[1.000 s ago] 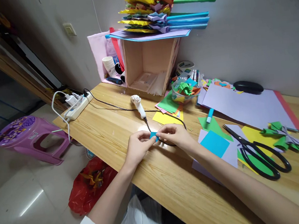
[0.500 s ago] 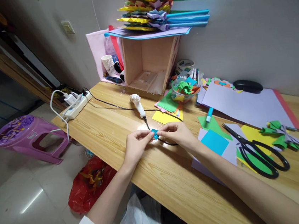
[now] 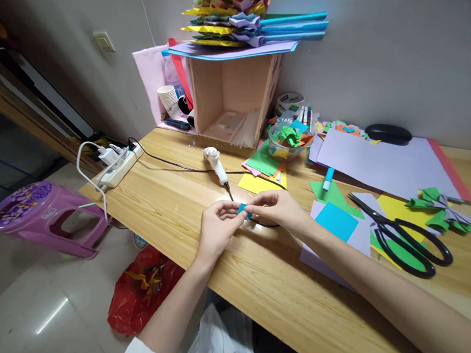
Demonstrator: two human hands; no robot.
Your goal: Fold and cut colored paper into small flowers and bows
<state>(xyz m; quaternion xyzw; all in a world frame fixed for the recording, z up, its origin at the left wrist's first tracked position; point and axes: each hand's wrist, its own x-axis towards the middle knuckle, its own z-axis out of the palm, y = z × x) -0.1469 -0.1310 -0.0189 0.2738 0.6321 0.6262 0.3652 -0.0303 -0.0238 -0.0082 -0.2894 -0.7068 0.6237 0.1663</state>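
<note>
A small piece of folded blue paper (image 3: 244, 211) is pinched between my two hands above the wooden table (image 3: 171, 205). My left hand (image 3: 219, 227) holds its left side, and my right hand (image 3: 276, 209) grips it from the right. Just beyond the hands lies a white glue gun (image 3: 216, 167), its black cable running under them. Right of my right forearm is a flat blue paper square (image 3: 337, 222) on purple sheets. Black-handled scissors (image 3: 401, 232) rest on coloured paper farther right. My fingertips partly cover the folded piece.
A bowl of paper scraps (image 3: 289, 141) stands behind, near an open box (image 3: 237, 95) topped with paper flowers (image 3: 227, 14). At the left edge is a power strip (image 3: 120, 167). A red bag (image 3: 146, 290) and a purple stool (image 3: 50, 218) are beside the table.
The fingers of my left hand have shifted around the blue paper, which now shows a flatter, smoother face. The whole view has moved slightly.
</note>
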